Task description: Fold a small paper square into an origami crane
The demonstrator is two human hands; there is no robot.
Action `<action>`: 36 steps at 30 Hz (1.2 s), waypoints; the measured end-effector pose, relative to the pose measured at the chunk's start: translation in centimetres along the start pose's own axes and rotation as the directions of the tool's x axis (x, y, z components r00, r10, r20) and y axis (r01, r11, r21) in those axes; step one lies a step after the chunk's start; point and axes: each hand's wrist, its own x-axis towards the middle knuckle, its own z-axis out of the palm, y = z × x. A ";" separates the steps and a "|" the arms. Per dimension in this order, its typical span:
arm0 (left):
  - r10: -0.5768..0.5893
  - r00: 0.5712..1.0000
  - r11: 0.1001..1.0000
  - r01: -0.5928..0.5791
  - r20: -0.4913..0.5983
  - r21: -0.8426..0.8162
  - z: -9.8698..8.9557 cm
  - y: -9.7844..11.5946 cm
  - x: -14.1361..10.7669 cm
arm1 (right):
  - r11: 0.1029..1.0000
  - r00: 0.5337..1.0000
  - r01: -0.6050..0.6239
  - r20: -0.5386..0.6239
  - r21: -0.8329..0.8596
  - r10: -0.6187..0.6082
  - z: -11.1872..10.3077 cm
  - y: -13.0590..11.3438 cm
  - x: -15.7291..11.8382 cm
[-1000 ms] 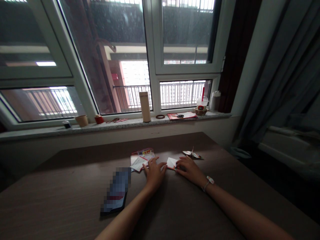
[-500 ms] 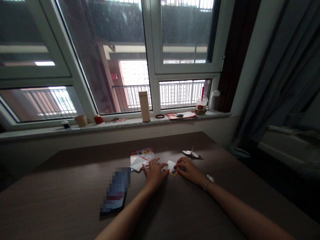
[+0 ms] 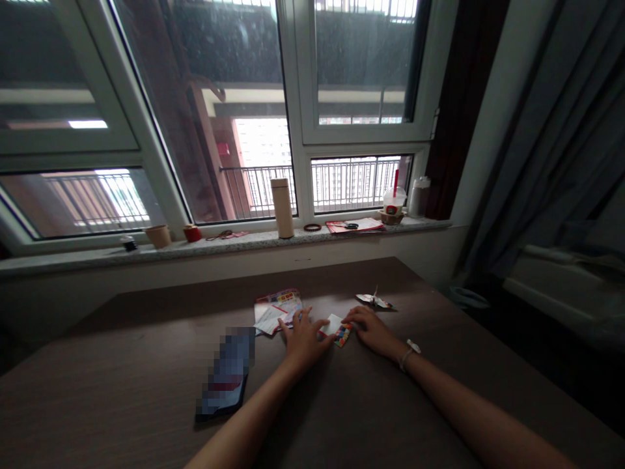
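A small square of folded paper [image 3: 334, 324], white with a colourful patterned strip along its lower right, lies on the table between my hands. My left hand [image 3: 303, 337] holds its left side down with thumb and index finger, the other fingers spread out to the left. At the upper right edge, the bent fingers of my right hand [image 3: 370, 331] pinch the paper; the exact fingertip contact is too small to make out. Just beyond my right hand sits a folded paper crane [image 3: 375, 300]. Printed paper sheets [image 3: 278, 305] lie beyond my left hand.
A phone [image 3: 227, 374], partly pixelated, rests on the brown table [image 3: 137, 365] left of my left forearm. Along the windowsill [image 3: 239, 241] stand a beige bottle [image 3: 282, 208], a paper cup [image 3: 159, 236], a drink cup with a straw [image 3: 393, 200] and scissors [image 3: 350, 226] on papers.
My right fingers have shifted slightly up and to the right along the paper. More of its colourful strip shows now. My left hand has barely moved.
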 end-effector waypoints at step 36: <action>0.065 0.987 0.997 -0.057 0.146 -0.060 -0.8 -0.5 0.1 | 0.960 0.979 -0.203 -0.016 -0.192 0.204 1.1 -0.6 1.1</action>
